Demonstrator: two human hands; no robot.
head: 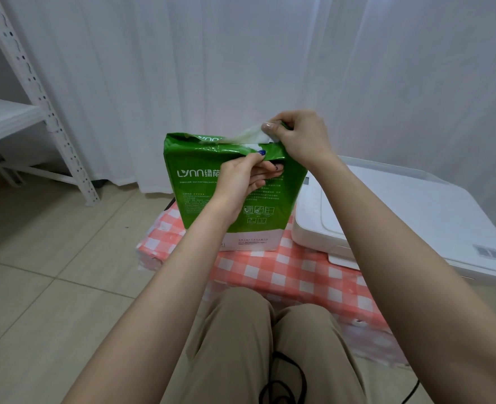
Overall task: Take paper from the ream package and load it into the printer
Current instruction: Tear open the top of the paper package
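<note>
On the checked bench [270, 272], just left of the white printer [415, 205], the green ream package [191, 170] stands upright on its short end, its top seam partly torn. The left grip [241, 177] clasps the upper front of the wrapper, thumb on the top fold and fingers curled into a dark tear just below it. The right grip [299, 135] pinches a pale strip of torn wrapper [249, 135] at the top right corner, lifted above the pack. The step in hand looks to be opening the wrapper; no sheet is out, so the task is in its early part. To do it well, I judge the left grip should brace the pack down against the bench while the right one draws the strip along the top seam toward the left corner. The pull should be low and steady rather than upward, so the tear follows the fold and does not run down the face. Standing tall on its end, the pack could tip toward the knees under a hard pull; laying it flat may be safer. A ragged mouth would likely snag and dog-ear the top sheets, so the opening wants to be as wide as the paper. Whether the white under the strip is paper or wrapper lining I cannot tell.
</note>
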